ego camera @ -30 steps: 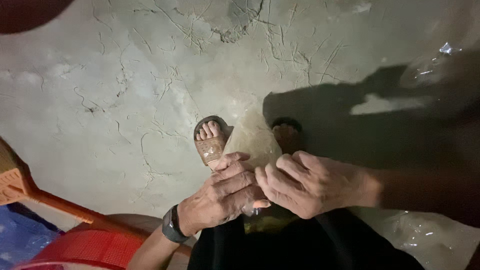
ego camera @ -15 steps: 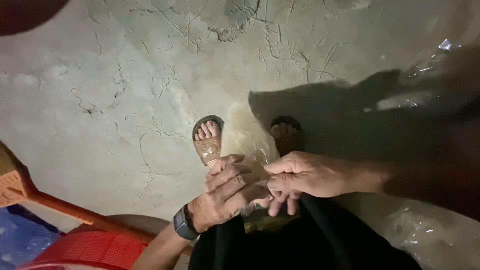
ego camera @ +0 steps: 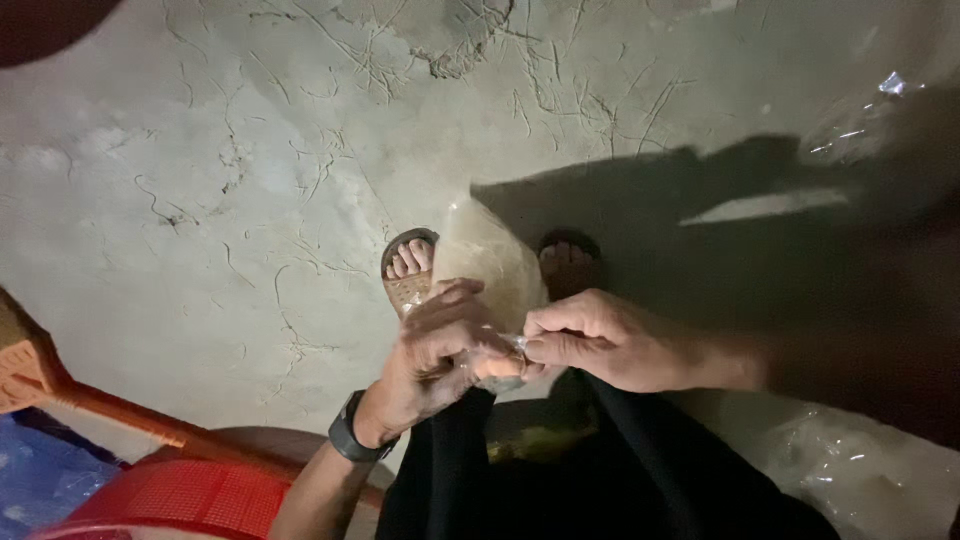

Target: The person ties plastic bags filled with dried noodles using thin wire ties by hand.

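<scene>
Your left hand point(ego camera: 435, 355) and right hand point(ego camera: 590, 340) pinched the neck of a clear plastic bag point(ego camera: 488, 262) holding pale, grainy contents; fingers closed on it.

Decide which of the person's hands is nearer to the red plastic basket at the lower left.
Left. The left hand, with a dark wristband, grips the clear bag's neck just up and right of the red basket. The right hand pinches the same neck farther right.

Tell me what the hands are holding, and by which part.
Both the left hand and right hand pinch the gathered neck of a clear plastic bag of pale grain.
</scene>
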